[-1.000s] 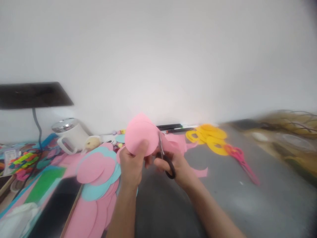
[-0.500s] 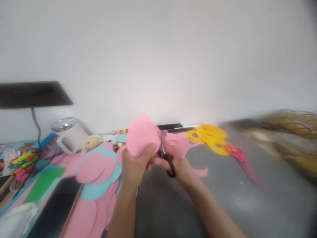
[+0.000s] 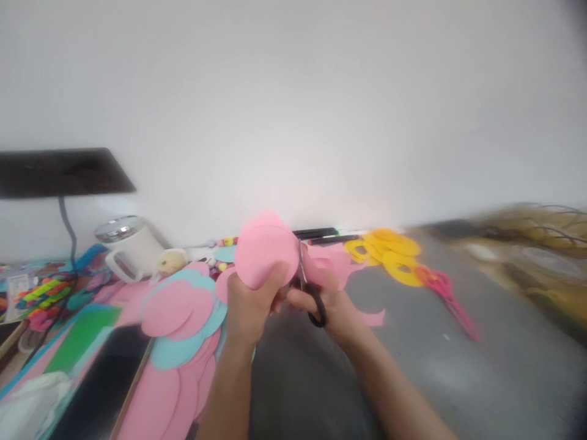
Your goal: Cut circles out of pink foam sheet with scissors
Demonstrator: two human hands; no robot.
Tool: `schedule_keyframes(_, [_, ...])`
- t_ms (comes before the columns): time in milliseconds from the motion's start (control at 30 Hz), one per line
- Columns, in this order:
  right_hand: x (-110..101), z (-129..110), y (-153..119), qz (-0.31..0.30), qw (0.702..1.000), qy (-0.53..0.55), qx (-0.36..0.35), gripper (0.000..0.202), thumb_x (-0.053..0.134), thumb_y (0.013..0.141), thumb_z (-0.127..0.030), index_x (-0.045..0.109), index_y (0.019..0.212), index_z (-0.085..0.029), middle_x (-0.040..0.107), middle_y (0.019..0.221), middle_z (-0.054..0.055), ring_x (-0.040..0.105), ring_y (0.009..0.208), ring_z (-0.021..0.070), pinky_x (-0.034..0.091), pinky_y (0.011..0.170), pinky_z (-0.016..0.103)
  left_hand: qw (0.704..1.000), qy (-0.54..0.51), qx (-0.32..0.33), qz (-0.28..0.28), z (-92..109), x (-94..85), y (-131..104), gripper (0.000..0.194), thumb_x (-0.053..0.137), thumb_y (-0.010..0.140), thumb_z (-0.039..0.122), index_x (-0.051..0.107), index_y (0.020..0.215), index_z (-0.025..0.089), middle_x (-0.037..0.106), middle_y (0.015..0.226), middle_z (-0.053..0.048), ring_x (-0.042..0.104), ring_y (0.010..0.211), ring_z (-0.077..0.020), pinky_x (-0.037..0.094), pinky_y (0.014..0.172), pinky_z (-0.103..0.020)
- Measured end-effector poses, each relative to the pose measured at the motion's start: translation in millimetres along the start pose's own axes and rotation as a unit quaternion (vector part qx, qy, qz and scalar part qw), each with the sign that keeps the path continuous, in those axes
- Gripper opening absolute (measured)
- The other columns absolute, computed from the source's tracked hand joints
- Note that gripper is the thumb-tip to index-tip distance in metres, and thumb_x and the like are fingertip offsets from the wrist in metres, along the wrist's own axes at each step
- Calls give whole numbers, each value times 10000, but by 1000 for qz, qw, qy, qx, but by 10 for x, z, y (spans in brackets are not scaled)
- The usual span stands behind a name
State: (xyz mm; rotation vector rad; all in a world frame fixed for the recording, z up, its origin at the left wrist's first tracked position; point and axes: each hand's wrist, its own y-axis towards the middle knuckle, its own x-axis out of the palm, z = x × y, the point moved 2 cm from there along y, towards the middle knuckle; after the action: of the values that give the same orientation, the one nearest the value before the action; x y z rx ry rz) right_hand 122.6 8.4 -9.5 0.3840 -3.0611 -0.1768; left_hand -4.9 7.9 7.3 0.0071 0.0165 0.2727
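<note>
My left hand (image 3: 252, 305) pinches a pink paper piece (image 3: 263, 253), with the thumb lying over its lower edge. A curved line runs across the upper part of this paper. Black-handled scissors (image 3: 316, 305) are in my right hand (image 3: 332, 308), their blades pointing up at the paper's right edge. A curled pink strip (image 3: 330, 263) hangs to the right of the blades, above my right hand. Left of my hands lie overlapping pink and light blue paper ovals (image 3: 167, 308).
Yellow paper rings (image 3: 389, 250) and pink scissors (image 3: 449, 299) lie on the grey table (image 3: 435, 379) at right. Black pens (image 3: 316, 233) rest by the wall. A white mug (image 3: 135, 250), a dark tray (image 3: 105, 385) and colourful small items (image 3: 43, 296) stand at left.
The scissors' blades look closer together at the edge of the pink paper. Both hands have hardly moved.
</note>
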Motion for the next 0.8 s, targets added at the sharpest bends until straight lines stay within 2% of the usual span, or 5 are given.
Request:
schedule_keyframes(300, [1,-14,-10,17,997,22,67,211,726,623,-278,610,765,-173,496,514,-41,558,597,170,456,574,289,1000,-18,4,11,19,-1,7,365,670,634,340,454,399,163,429,344,23,365,318,-69,299,322,-213])
schedule_keyframes(600, [19,7,-20,7,997,33,64,264,717,640,-347,549,756,-180,522,562,-27,541,552,156,434,536,288,997,-73,19,-23,-1,5,11,388,658,689,363,487,412,153,448,365,26,381,291,-73,275,292,-213])
schedule_keyframes(800, [10,14,-3,-5,999,19,47,248,710,650,-322,520,718,-179,515,596,-27,479,558,124,367,496,246,998,-46,26,16,19,1,17,413,696,644,320,438,366,157,400,330,41,338,279,-58,243,302,-211])
